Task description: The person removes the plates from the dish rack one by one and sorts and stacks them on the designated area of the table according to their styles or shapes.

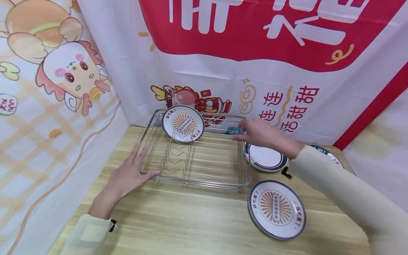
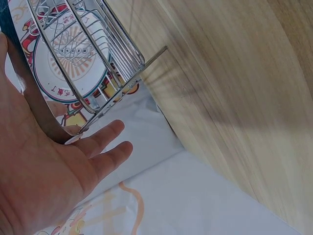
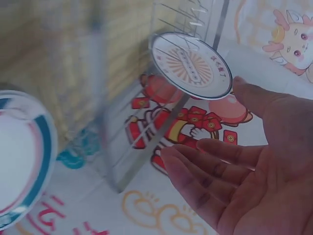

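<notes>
A silver wire dish rack (image 1: 204,184) stands on the wooden table. One white plate (image 1: 183,124) with an orange sunburst print leans upright in its back left part, behind the wire dividers. My left hand (image 1: 127,177) is at the rack's left front corner, thumb over the frame and fingers stretched along the outside. Over the back right corner of the rack hovers my right hand (image 1: 262,132). In the right wrist view, that hand (image 3: 259,171) has loosely bent fingers with nothing between them, near the rack's rail.
Right of the rack, a teal-rimmed plate (image 1: 266,157) lies on the table. Nearer the front are stacked sunburst plates (image 1: 277,210). Another plate (image 1: 331,156) is partly hidden behind the right sleeve. A printed cloth (image 1: 204,67) hangs close behind the rack.
</notes>
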`<state>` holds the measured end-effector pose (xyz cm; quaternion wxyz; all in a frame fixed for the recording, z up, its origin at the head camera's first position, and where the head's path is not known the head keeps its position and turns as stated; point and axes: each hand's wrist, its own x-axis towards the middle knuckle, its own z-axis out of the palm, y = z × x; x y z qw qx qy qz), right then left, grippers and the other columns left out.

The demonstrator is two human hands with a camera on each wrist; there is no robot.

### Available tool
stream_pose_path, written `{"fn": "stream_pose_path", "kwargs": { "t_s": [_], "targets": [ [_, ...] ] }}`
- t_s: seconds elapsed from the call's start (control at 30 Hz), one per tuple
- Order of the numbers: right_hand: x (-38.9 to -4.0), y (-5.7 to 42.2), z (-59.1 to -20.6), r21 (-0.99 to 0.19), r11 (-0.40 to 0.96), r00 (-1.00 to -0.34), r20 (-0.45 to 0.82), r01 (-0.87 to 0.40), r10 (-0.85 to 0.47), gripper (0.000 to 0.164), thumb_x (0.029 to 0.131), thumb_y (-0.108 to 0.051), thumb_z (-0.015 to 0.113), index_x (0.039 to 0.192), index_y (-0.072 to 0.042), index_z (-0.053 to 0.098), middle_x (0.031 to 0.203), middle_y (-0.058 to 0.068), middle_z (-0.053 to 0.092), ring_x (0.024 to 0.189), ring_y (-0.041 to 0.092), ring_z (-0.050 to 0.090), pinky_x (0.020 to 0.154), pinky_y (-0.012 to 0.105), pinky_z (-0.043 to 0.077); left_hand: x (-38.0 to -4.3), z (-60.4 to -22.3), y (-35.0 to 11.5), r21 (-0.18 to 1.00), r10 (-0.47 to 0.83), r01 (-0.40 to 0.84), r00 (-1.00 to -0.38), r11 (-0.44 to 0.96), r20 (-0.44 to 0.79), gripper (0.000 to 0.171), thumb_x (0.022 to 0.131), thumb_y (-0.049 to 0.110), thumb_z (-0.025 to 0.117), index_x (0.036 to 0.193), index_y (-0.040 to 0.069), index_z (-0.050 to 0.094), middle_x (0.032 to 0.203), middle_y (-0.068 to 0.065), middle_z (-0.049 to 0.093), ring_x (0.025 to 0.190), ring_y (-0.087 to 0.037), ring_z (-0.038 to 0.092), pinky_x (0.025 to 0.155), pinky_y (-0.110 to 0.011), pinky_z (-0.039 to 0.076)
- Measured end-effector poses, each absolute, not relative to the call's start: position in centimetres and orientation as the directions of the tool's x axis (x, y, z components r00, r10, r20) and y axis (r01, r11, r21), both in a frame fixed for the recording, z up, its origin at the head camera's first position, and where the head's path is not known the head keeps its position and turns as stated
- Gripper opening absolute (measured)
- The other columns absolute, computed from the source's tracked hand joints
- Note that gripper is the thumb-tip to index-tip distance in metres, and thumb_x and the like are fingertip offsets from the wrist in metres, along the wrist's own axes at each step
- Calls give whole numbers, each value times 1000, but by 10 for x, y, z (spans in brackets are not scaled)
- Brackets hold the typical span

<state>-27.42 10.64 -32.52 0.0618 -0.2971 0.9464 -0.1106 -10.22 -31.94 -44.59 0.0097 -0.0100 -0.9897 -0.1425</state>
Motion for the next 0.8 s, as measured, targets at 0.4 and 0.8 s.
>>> {"fn": "stream_pose_path", "kwargs": {
  "t_s": [0.4,0.8],
  "targets": [
    [-334,15,-316,-242,768,-771,-106,-593,-628,65,96,-52,75,140,-6,62,127,14,72,103,28,70,95,43,60,-99,-441,-319,272,9,14,-1000,962,17,109,96,78,52,172,17,4,177,-11,-13,141,-65,38,78,-74,57],
    [-367,-37,-344,-422,717,-746,-129,-555,-653,60,100,-38,76,144,-3,58,121,14,69,105,28,62,98,41,58,-101,-442,-318,268,10,15,-1000,963,21,109,95,80,52,172,19,4,178,-11,-11,140,-64,42,72,-68,60]
  ]
}}
